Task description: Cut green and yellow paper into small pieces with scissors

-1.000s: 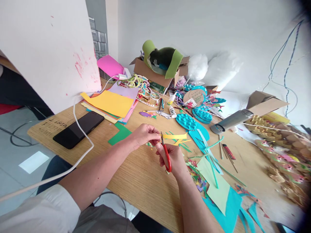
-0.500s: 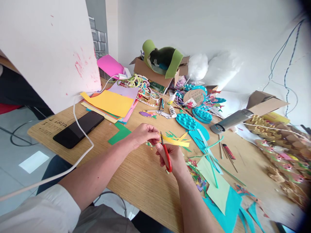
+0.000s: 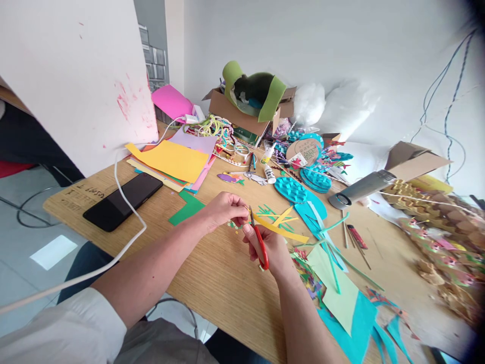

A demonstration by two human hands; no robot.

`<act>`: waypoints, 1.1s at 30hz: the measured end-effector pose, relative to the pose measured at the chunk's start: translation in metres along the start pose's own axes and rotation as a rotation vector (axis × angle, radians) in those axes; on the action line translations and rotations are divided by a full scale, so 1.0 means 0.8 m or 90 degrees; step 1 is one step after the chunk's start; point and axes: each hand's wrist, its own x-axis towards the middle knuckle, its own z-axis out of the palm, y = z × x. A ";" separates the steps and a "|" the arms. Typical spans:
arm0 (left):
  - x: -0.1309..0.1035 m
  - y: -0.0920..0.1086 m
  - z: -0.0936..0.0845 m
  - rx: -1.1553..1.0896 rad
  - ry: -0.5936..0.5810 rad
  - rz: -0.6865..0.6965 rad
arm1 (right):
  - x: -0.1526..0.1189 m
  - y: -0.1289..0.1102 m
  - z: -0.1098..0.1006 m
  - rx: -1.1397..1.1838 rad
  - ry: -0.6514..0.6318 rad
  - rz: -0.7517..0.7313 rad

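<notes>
My left hand (image 3: 229, 211) pinches the end of a yellow paper strip (image 3: 282, 231) between thumb and fingertips. In my right hand (image 3: 271, 247) are red-handled scissors (image 3: 260, 247), their tips at the strip beside my left fingertips. The strip stretches right, over the back of my right hand. Just behind the hands lie thin green and yellow paper strips (image 3: 280, 217). Small paper bits (image 3: 234, 226) lie below my left fingers. A green paper piece (image 3: 186, 208) lies left of my left hand.
A black phone (image 3: 123, 201) with a white cable (image 3: 142, 225) across it lies left, near stacked colored sheets (image 3: 166, 161). White bottles (image 3: 269, 174) and blue egg-carton pieces (image 3: 291, 190) stand farther back. Paper scraps (image 3: 308, 278) and a grey flask (image 3: 361, 189) are at right.
The yellow strip's free end has swung lower and farther right, showing more of the strips behind. Both hands are in nearly the same place.
</notes>
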 end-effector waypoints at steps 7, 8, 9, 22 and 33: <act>0.000 0.000 0.000 0.008 -0.017 -0.005 | -0.001 0.000 0.001 0.012 0.018 0.015; -0.001 0.000 0.000 0.007 -0.021 -0.007 | 0.000 0.001 0.002 0.016 0.024 0.011; -0.001 0.000 0.000 0.003 -0.023 -0.009 | 0.000 0.001 0.002 0.020 0.026 0.008; -0.001 0.000 0.001 -0.039 -0.014 -0.018 | 0.002 0.004 0.000 0.018 0.008 -0.037; 0.000 -0.002 0.001 -0.050 -0.008 -0.018 | 0.002 0.003 0.001 0.016 0.024 -0.006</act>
